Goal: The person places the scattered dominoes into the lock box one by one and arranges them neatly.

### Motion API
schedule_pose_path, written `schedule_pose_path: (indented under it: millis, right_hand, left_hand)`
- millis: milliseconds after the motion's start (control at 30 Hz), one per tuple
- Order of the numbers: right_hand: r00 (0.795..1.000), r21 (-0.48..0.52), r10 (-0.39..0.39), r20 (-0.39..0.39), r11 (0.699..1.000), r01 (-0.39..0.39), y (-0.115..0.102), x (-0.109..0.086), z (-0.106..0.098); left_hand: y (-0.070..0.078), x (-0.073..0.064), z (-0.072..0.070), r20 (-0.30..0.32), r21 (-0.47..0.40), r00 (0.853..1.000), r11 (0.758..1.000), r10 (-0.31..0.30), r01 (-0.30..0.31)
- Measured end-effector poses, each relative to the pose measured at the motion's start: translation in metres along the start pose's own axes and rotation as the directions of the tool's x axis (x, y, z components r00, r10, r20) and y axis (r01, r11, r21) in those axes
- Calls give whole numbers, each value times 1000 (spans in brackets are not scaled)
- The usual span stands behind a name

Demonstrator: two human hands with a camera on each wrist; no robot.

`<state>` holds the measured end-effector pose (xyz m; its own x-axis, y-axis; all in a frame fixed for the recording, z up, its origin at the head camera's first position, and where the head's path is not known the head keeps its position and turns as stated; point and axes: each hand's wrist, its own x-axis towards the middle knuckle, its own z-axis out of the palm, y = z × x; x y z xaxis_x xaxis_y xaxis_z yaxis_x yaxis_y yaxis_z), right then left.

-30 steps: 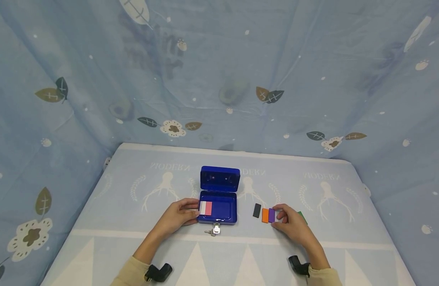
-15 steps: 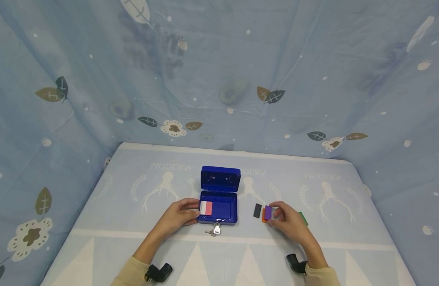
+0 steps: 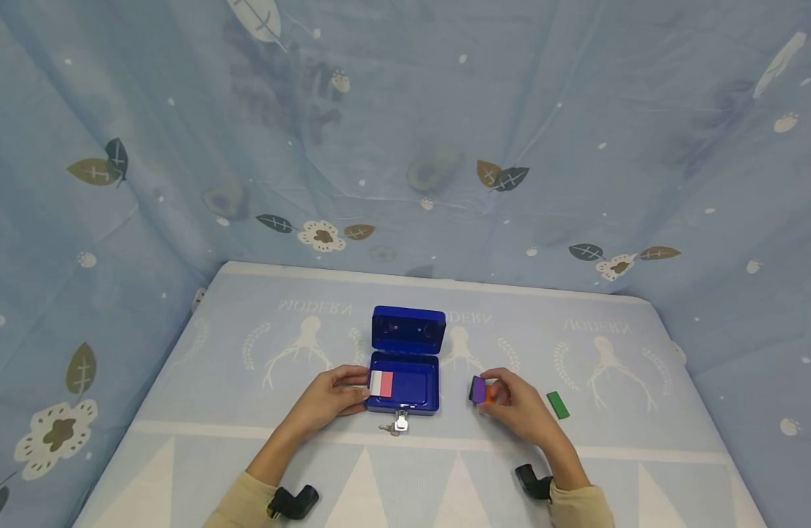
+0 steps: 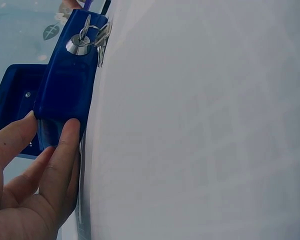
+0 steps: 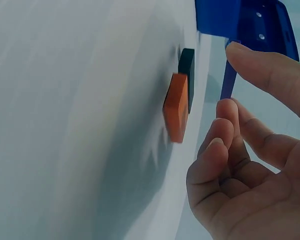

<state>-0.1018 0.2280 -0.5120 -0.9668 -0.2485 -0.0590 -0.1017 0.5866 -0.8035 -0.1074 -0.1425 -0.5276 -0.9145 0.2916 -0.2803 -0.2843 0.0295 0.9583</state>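
A blue cash box [image 3: 415, 408] stands lid-up on the mat. A white domino [image 3: 375, 383] and a pink domino [image 3: 386, 384] lie in its left part. My left hand [image 3: 333, 394] rests its fingertips along the box's left end wall. Right of the box, my right hand [image 3: 516, 402] pinches a purple domino [image 3: 479, 389] between thumb and fingers, raised off the mat in the right wrist view. Below and behind it are an orange domino [image 5: 176, 110] and a black domino [image 5: 188, 75], partly hidden in the head view.
A green domino [image 3: 558, 405] lies right of my right hand. At the box front a lock with keys [image 3: 400, 422] sticks out. The raised lid [image 3: 408, 330] leans back. A patterned mat [image 3: 313, 469] lies under everything, with blue cloth [image 3: 405, 110] walls around.
My right hand has lifted the purple domino and carried it left, over the orange domino to near the black one. The green domino is now fully exposed. My left hand stays put.
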Motion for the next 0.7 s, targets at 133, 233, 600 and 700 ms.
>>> schedule_pose_path:
  millis: [133, 233, 600, 700]
  right_hand:
    - [1000, 7, -8, 5, 1000, 8, -4, 2, 3]
    - [1000, 6, -8, 10, 1000, 8, -7, 4, 6]
    - [999, -10, -32, 36, 999, 33, -21, 12, 15]
    - [998, -7, -41, 43, 999, 41, -24, 14, 17]
  left_hand:
    - [-1, 0, 0, -1, 6, 1000, 1000, 2, -2]
    - [-1, 0, -1, -2, 6, 1000, 1000, 1, -1]
    - [-3, 1, -1, 1, 3, 1000, 1000, 5, -5]
    - [-3, 1, -1, 4, 2, 1000, 1000, 4, -4]
